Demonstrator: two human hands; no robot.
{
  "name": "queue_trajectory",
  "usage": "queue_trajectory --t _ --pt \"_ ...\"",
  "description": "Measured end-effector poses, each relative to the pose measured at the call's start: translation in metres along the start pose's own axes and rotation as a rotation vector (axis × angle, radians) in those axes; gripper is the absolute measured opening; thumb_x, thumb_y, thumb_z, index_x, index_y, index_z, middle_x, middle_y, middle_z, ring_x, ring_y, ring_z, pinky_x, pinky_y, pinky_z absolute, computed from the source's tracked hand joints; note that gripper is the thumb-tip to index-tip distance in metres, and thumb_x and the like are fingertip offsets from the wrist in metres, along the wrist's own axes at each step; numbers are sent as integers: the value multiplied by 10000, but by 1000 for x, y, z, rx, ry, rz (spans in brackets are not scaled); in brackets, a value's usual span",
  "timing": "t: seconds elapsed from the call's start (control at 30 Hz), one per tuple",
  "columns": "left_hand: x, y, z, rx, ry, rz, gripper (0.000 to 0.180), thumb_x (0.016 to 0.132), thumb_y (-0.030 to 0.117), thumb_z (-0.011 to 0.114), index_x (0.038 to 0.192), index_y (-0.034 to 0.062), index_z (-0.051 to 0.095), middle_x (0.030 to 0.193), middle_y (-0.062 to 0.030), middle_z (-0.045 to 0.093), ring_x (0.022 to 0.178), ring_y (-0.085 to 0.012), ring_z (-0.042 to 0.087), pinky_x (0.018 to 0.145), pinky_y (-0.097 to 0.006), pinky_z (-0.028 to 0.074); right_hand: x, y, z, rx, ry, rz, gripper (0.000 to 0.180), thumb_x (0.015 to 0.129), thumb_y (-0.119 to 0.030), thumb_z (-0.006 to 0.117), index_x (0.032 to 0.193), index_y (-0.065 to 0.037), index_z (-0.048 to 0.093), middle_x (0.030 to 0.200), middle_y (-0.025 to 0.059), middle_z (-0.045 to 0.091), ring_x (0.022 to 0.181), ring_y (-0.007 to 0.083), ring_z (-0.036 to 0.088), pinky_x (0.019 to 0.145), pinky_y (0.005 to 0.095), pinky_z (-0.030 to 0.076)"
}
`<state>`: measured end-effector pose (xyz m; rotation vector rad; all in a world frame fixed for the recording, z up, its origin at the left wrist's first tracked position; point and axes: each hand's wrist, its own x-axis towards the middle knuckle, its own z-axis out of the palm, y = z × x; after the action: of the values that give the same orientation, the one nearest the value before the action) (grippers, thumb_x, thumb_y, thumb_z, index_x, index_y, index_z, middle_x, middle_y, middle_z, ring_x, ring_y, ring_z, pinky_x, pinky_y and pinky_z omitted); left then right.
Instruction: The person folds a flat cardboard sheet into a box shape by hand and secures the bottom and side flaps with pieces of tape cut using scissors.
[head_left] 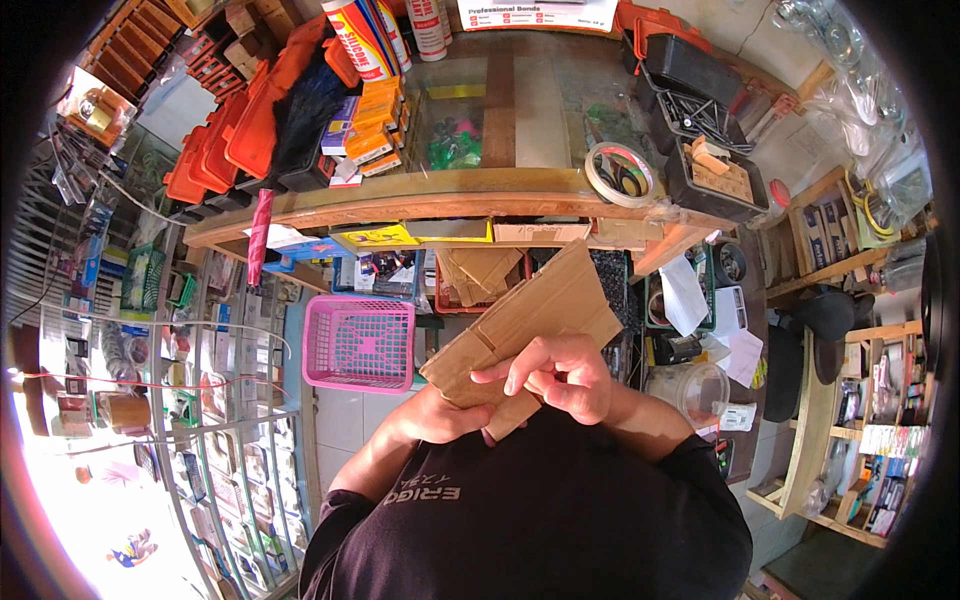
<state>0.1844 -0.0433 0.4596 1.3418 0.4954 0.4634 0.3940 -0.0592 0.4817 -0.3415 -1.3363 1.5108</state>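
Note:
A folded piece of brown cardboard (535,310) is held tilted in front of my chest, its far end pointing up and right. My left hand (445,415) is closed around its near left corner, thumb on the upper face. My right hand (565,380) lies over the near right part with bent fingers, the index finger reaching left across the surface. Its fingers press on the cardboard near a narrow flap (512,412) that sticks out below. Some of the right fingertips are hidden behind the hand.
A pink plastic basket (358,345) is left of the cardboard. Ahead runs a wood-framed glass counter (470,190) bearing a tape roll (618,173), small orange boxes (378,125) and a black bin (715,180) of wood pieces. Glass shelving (235,420) stands left, wooden shelves (870,430) right.

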Motion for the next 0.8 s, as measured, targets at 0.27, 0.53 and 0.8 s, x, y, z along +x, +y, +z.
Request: queue_trajectory --t 0.27,0.53,0.8 --pt "4 12 1 -170 -85 -115 414 810 -65 464 1218 1 453 969 -118 636 841 -180 626 645 -271 509 2 -1 1 16 -13 2 236 885 -218 523 949 7 559 635 -25 444 533 39 337 788 267 464" --pt "-2 12 -3 -220 -109 -139 408 814 -66 443 1215 5 450 995 -143 628 832 -196 630 607 -277 517 9 -4 9 24 -11 58 218 897 -202 491 904 12 535 709 5 500 561 43 386 818 308 480" --pt "-9 0 -22 -86 -203 108 382 813 -9 517 1192 13 468 980 -100 573 814 -187 614 580 -294 536 27 5 38 -72 -132 243 100 880 -154 516 901 -62 548 708 16 530 522 83 461 564 267 474"
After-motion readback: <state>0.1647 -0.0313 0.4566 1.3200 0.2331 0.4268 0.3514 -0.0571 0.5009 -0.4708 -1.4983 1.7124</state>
